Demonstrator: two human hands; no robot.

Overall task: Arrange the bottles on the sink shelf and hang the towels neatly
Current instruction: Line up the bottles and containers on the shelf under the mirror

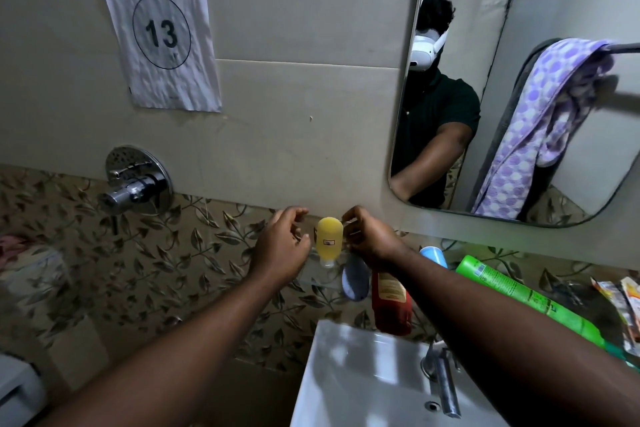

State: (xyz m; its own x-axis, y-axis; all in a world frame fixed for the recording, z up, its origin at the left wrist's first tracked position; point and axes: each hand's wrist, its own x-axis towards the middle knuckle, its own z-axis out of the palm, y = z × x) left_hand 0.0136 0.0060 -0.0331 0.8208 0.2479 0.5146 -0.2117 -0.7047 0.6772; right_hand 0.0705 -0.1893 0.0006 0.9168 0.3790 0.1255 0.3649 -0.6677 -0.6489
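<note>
Both arms stretched forward to the wall. Left hand (282, 243): fingers loosely curled, holding nothing, just beside the yellow translucent plastic bottle (329, 239). Right hand (370, 236): curled fingertips on the bottle's upper right side; can't tell if it's an actual grip. Bottle stands cap-down on the clear glass shelf (313, 279), next to a red plastic bottle (391, 302). Purple-dotted towel (554, 114) hangs bunched on a rail at right. Bottle labels too small to read. White paper wall sign (156, 28) reads "WORKSTATION 13".
</note>
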